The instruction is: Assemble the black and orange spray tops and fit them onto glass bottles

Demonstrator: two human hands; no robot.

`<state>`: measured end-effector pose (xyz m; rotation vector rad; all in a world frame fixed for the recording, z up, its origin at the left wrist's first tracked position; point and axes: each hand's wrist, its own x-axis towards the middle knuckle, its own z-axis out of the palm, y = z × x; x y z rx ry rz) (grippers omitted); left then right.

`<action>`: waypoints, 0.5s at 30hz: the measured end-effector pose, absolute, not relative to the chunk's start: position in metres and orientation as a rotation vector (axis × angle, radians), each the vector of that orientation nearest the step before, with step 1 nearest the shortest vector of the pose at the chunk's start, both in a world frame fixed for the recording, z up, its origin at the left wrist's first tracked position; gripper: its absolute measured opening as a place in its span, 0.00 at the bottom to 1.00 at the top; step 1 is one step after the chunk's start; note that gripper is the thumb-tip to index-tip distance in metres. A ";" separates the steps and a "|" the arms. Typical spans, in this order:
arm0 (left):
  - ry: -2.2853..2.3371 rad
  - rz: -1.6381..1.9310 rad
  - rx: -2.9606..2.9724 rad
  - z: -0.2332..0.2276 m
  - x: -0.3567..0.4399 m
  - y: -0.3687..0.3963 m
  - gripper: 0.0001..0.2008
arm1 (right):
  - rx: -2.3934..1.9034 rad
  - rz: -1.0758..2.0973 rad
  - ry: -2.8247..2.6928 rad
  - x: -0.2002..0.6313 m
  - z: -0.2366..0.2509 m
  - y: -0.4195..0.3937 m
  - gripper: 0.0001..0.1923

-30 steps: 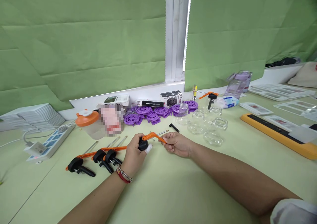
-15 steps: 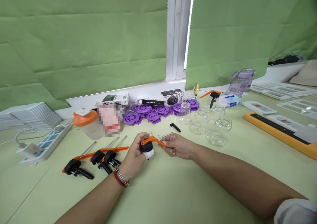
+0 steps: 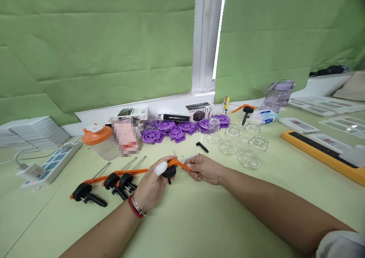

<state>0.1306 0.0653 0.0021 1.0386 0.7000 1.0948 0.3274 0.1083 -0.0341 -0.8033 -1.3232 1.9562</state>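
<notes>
My left hand, its thumb wrapped in white, is closed around a black round piece that carries an orange lever. A thin metal rod slants up to the right from the assembly. My right hand pinches the free end of the orange lever. Similar assemblies, each a black cap with an orange lever, a rod and a black handle, lie left of my left hand. A short black bent handle lies loose beyond my right hand.
Several glass jars stand right of centre, and another lever assembly rests on one. Purple wheel-like lids lie in a heap at the back. An orange-lidded cup and a power strip are at left; a yellow-orange tool is at right.
My left hand has turned, so its wrapped thumb now lies on top of the black piece and left of the lever. My right hand keeps its pinch on the lever end.
</notes>
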 end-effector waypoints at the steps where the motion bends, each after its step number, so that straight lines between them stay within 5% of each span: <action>1: 0.712 1.114 1.028 0.001 0.131 0.066 0.17 | -0.830 1.918 -1.348 0.327 -0.035 0.109 0.14; 4: 0.732 1.244 1.001 -0.002 0.130 0.072 0.15 | -0.961 1.660 -1.519 0.327 -0.037 0.110 0.14; 11: 0.826 1.528 0.961 -0.007 0.124 0.083 0.14 | -0.933 0.392 -2.352 0.321 -0.040 0.112 0.14; 15: 0.848 1.521 0.988 -0.007 0.123 0.080 0.14 | -0.949 0.087 -2.572 0.312 -0.044 0.108 0.16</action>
